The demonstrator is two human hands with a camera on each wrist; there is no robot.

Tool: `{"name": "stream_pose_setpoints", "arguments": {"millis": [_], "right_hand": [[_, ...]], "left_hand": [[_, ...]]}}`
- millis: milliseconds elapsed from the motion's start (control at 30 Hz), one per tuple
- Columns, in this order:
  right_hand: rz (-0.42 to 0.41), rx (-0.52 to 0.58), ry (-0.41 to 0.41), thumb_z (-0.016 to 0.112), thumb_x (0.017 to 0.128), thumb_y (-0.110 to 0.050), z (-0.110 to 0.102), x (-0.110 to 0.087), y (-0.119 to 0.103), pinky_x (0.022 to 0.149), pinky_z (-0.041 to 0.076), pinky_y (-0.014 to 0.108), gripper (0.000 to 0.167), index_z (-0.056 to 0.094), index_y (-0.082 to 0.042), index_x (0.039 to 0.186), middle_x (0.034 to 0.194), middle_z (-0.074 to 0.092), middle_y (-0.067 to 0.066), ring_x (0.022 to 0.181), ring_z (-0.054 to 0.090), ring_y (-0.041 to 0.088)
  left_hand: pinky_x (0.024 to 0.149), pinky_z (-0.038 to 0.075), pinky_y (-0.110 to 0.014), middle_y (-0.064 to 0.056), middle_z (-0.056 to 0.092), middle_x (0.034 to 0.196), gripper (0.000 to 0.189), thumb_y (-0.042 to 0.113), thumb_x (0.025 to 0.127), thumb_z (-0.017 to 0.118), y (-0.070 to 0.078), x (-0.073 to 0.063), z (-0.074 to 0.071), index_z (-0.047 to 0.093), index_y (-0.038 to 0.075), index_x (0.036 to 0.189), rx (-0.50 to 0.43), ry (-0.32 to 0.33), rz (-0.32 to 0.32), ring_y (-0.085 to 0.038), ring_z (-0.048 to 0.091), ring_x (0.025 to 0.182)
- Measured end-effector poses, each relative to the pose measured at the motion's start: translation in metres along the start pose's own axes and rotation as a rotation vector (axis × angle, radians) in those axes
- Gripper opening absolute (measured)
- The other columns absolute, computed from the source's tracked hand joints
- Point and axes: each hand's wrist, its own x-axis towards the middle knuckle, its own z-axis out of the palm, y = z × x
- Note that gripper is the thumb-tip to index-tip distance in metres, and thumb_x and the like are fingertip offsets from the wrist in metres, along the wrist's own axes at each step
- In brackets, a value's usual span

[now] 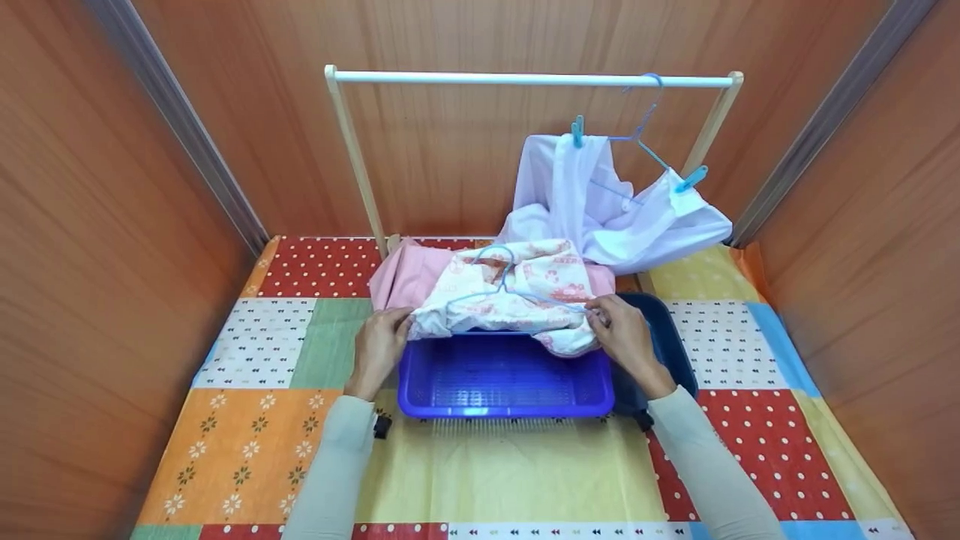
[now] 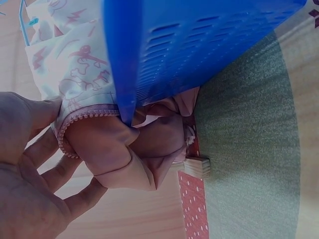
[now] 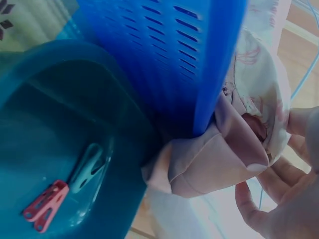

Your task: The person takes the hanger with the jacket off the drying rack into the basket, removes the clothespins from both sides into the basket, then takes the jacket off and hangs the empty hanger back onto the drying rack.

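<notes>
A pink garment with a white, red-printed part (image 1: 551, 274) lies over the far rim of a blue-purple basket (image 1: 506, 411). On top of the cloth rests a thin blue clothes hanger (image 1: 504, 279), hook pointing away. My left hand (image 1: 379, 349) pinches the garment's left edge, thumb on the printed side; a scalloped trim (image 2: 75, 122) shows there in the left wrist view. At the other end my right hand (image 1: 624, 334) pinches the cloth beside the hanger's right tip. Whether its fingers also touch the hanger, I cannot tell.
Behind stands a rack with a white rail (image 1: 487, 78). From it a hanger holds a white garment (image 1: 570, 195) with blue clothespins (image 1: 577, 131). A dark teal basin (image 1: 675, 352), partly behind the basket, contains a red clothespin (image 3: 46, 205) and a teal clothespin (image 3: 87, 168). Wooden panels enclose the patchwork cloth.
</notes>
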Motion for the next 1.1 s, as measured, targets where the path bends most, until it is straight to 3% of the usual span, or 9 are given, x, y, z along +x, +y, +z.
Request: {"name": "stream_pose_setpoints", "arguments": {"millis": [300,600,733,933,1100], "right_hand": [[0.045,0.006,0.044,0.069,0.090,-0.014,0.002,-0.008,0.002,0.068,0.048,0.042,0.008,0.072,-0.011,0.097,0.096,0.070,0.007,0.076,0.062,0.024],[0.041,0.101,0.172,0.070,0.087,-0.005,0.006,-0.011,0.001,0.060,0.046,0.035,0.006,0.074,-0.005,0.092,0.082,0.069,0.008,0.063,0.059,0.017],[0.058,0.089,0.206,0.070,0.085,-0.003,0.007,-0.013,0.000,0.061,0.046,0.037,0.007,0.074,-0.005,0.091,0.081,0.069,0.009,0.063,0.059,0.019],[0.153,0.054,0.187,0.071,0.085,-0.009,0.005,-0.016,-0.002,0.073,0.048,0.047,0.009,0.075,-0.007,0.093,0.096,0.071,0.012,0.078,0.063,0.030],[0.253,0.019,0.138,0.070,0.088,-0.016,0.002,-0.017,-0.005,0.075,0.049,0.051,0.013,0.076,-0.010,0.098,0.102,0.071,0.012,0.084,0.065,0.032]], "left_hand": [[0.074,0.054,-0.051,-0.006,0.076,0.099,0.015,0.018,0.093,0.067,-0.001,-0.003,0.001,0.077,0.014,0.104,0.006,0.010,0.000,-0.030,0.070,0.091],[0.075,0.054,-0.050,-0.004,0.076,0.099,0.014,0.018,0.092,0.069,0.000,-0.005,0.000,0.077,0.016,0.103,0.001,0.015,-0.001,-0.028,0.070,0.093],[0.075,0.054,-0.049,-0.004,0.076,0.099,0.014,0.018,0.092,0.068,-0.001,-0.004,0.001,0.077,0.015,0.103,0.000,0.013,0.006,-0.028,0.070,0.093],[0.075,0.054,-0.049,-0.005,0.076,0.099,0.015,0.016,0.091,0.069,-0.002,-0.005,0.001,0.077,0.014,0.103,-0.004,0.032,0.023,-0.029,0.071,0.092],[0.075,0.055,-0.049,-0.005,0.077,0.098,0.015,0.016,0.091,0.069,-0.001,-0.005,0.000,0.078,0.015,0.103,-0.001,0.026,0.022,-0.029,0.071,0.092]]}}
